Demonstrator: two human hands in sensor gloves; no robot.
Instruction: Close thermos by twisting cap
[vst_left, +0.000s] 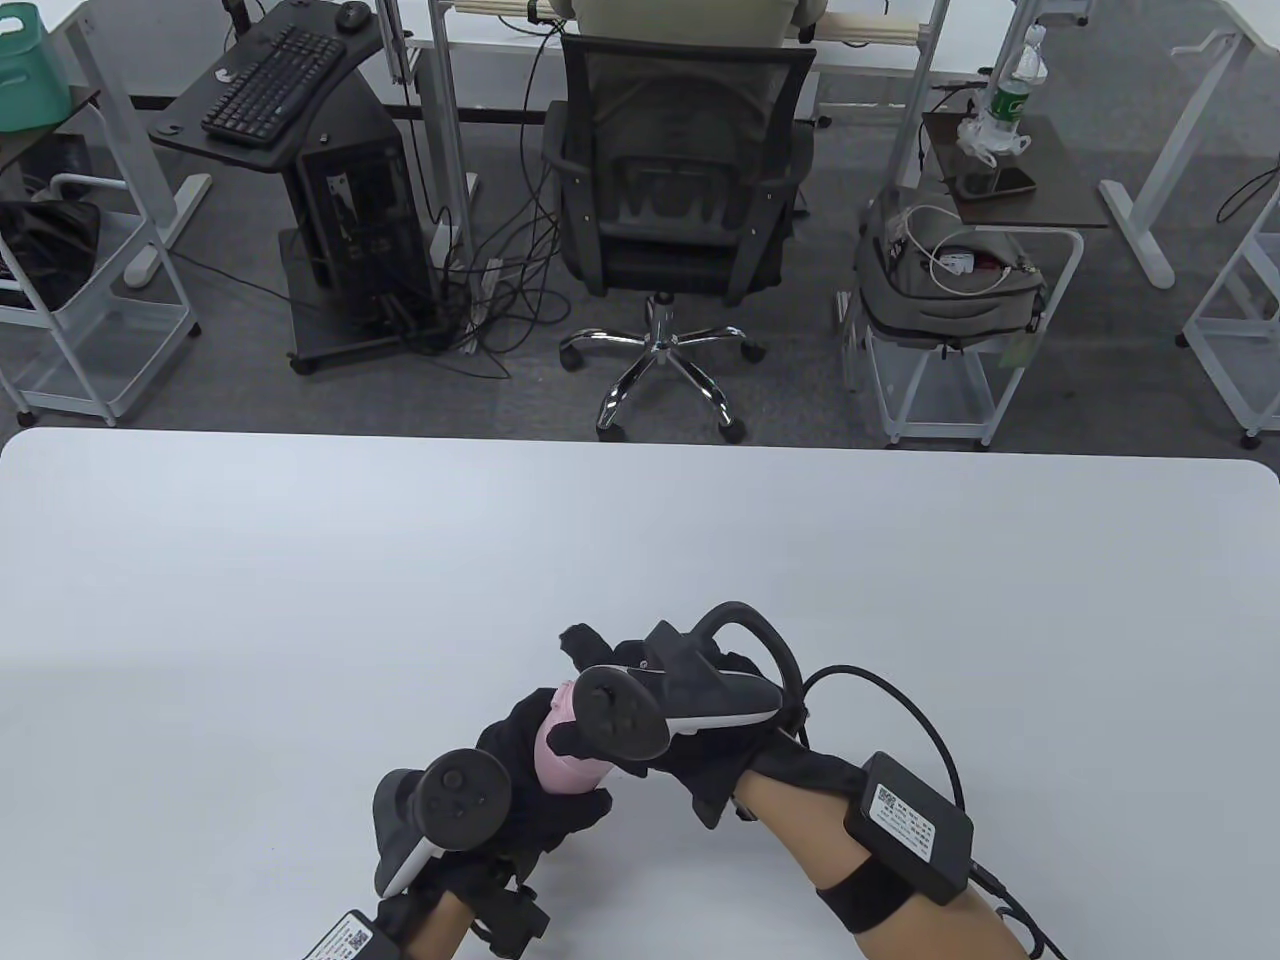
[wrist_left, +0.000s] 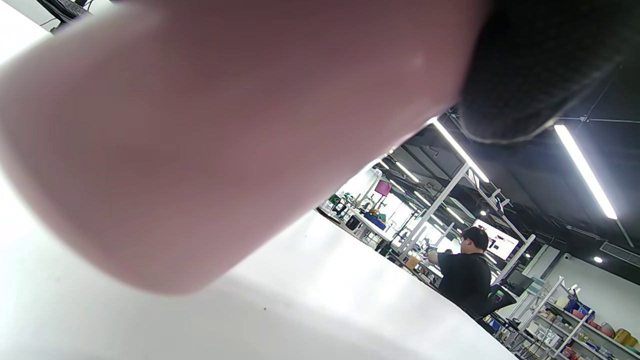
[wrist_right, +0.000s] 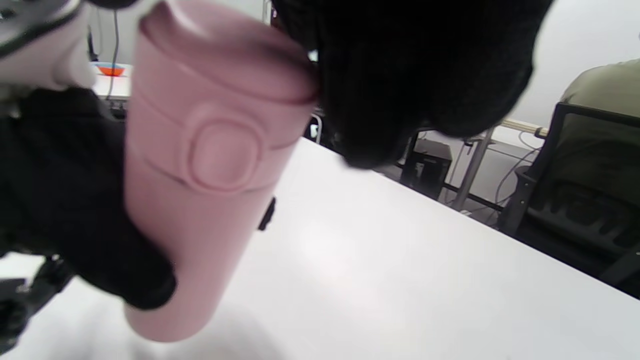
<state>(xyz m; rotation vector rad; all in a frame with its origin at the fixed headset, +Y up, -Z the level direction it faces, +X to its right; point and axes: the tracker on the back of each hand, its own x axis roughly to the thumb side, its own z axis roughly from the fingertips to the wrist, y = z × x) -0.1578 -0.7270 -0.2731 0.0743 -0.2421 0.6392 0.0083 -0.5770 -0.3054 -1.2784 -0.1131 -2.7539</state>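
A pink thermos (vst_left: 560, 765) stands tilted near the table's front edge, between both hands. My left hand (vst_left: 525, 790) grips its body; the body fills the left wrist view (wrist_left: 225, 125), with one gloved finger (wrist_left: 540, 65) across it. In the right wrist view the left glove (wrist_right: 65, 190) wraps the thermos (wrist_right: 200, 210) from the left. The pink cap (wrist_right: 225, 75), with a raised button below it, sits on top. My right hand (vst_left: 590, 655) reaches over the top, and its fingers (wrist_right: 415, 75) press against the cap's rim. I cannot tell whether the base touches the table.
The white table (vst_left: 300, 600) spreads around the hands. Beyond its far edge stand an office chair (vst_left: 680, 200), a computer stand with a keyboard (vst_left: 275, 80) and a cart with a grey bag (vst_left: 950, 270).
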